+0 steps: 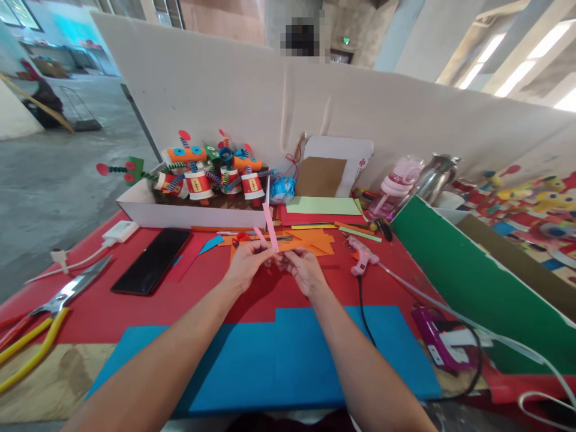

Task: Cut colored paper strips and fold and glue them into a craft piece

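My left hand [248, 263] and my right hand [302, 270] meet above the middle of the red-covered table, fingertips close together. Between them is a pink paper strip [270, 225], one length of it standing upright and a shorter end sticking out to the left. Both hands pinch its lower end; the exact grip is partly hidden by the fingers. Just behind the hands lie orange paper strips [315, 241]. A pink glue gun [361, 255] rests on the table to the right of my right hand.
Scissors [67, 294] and a black phone [152, 262] lie at left. Behind stands a white box [189, 216] of paper-cup figures [198, 185]. Blue sheets [243, 360] cover the front. At right are a green-sided box [450, 270], a purple power strip [438, 339] and cables.
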The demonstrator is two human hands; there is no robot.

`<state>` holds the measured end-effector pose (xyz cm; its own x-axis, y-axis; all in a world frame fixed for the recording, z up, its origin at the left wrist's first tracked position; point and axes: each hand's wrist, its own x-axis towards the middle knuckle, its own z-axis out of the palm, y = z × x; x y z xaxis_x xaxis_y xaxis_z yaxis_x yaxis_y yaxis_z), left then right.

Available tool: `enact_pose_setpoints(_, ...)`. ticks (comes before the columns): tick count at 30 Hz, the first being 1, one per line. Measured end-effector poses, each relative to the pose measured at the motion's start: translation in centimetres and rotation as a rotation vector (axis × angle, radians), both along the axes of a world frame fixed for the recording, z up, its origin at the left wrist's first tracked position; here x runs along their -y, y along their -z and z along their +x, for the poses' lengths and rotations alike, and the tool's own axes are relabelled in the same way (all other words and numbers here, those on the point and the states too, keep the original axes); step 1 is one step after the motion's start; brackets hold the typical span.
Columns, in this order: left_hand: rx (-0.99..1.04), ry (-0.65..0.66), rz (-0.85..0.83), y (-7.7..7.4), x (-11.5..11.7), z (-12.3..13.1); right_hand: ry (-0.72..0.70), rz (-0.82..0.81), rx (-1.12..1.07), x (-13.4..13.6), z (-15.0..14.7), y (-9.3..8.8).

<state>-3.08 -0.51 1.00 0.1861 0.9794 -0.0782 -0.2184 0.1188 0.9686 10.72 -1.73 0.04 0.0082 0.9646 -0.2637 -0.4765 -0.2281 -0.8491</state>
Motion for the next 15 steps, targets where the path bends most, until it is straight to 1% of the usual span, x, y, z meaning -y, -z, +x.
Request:
enact_pose_setpoints(3,-0.009,0.002,0.015,0.1,-0.02,0.05,-0.02,0.01,-0.014,0.18,-0.17,0.04)
enact_pose_setpoints(10,0.022,0.017,0.014,0.14,-0.08,0.04,-0.036,0.02,0.013,0.59,-0.43,-0.66)
enact_pose_setpoints(15,-0.033,0.013,0.044,0.38,-0.16,-0.07,-0.022,0.033,0.057,0.47,-0.43,-0.53)
